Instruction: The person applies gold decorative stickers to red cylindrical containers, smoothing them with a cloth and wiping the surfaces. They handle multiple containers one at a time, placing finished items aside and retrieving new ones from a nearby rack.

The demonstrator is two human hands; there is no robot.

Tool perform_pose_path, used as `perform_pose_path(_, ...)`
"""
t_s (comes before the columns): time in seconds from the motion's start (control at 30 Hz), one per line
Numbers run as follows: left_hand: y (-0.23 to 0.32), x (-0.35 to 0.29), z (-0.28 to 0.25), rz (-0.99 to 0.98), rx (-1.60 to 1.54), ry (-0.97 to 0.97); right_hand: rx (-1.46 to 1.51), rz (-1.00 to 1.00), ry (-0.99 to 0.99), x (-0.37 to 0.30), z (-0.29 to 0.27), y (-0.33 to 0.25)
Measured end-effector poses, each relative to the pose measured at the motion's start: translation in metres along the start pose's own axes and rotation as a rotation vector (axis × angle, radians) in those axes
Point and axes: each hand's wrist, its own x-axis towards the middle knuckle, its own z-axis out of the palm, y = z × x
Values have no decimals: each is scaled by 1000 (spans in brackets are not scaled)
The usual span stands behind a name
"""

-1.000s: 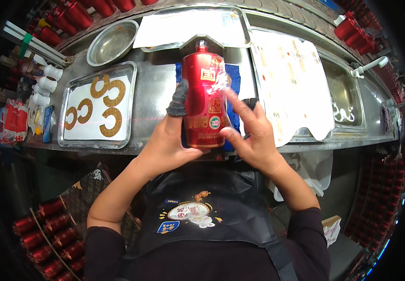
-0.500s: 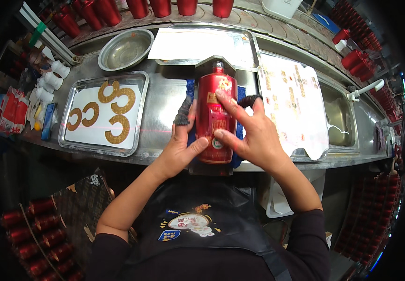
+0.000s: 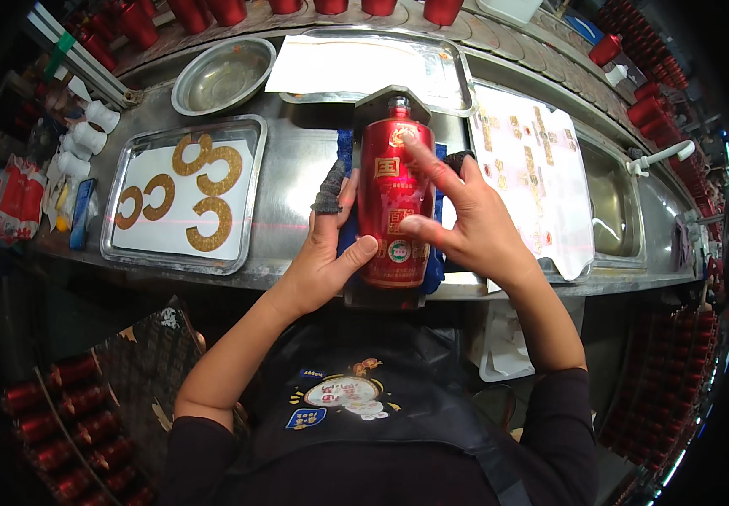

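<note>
A glossy red bottle (image 3: 381, 207) with gold decals and a round green-and-white emblem lies neck away from me on a dark metal cradle (image 3: 374, 108). Blue cloth (image 3: 345, 145) shows along both sides of it. My left hand (image 3: 318, 260) grips the bottle's left side, thumb on its front and a dark finger cover on a fingertip. Over the right side reaches my right hand (image 3: 474, 221), index finger stretched to the upper decal and thumb lower down, spread apart and touching the surface. A dark cover sits on another of its fingers.
Left stands a metal tray (image 3: 256, 181) with gold C-shaped pieces on white paper; behind it, a metal bowl (image 3: 180, 91). Right lies a decal sheet (image 3: 571, 211) beside a sink (image 3: 630, 249). A back tray (image 3: 461, 72) holds white paper. Red bottles line the conveyor (image 3: 499, 38).
My right index finger and thumb have slid up and slightly right on the bottle, showing more of its decals. The red bottles on the conveyor have shifted right.
</note>
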Motion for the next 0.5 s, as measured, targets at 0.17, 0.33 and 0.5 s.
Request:
perform_pose_path(0.17, -6, -6, -7, -47, -70, 18, 335, 95, 11, -24, 6, 19)
perform_pose_path(0.33, -7, -5, -4, -72, -72, -14, 350, 154, -74, -34, 22, 32)
perform_pose_path(0.5, -5, -6, -5, -102, -254, -15, 383, 127, -61, -27, 20, 34)
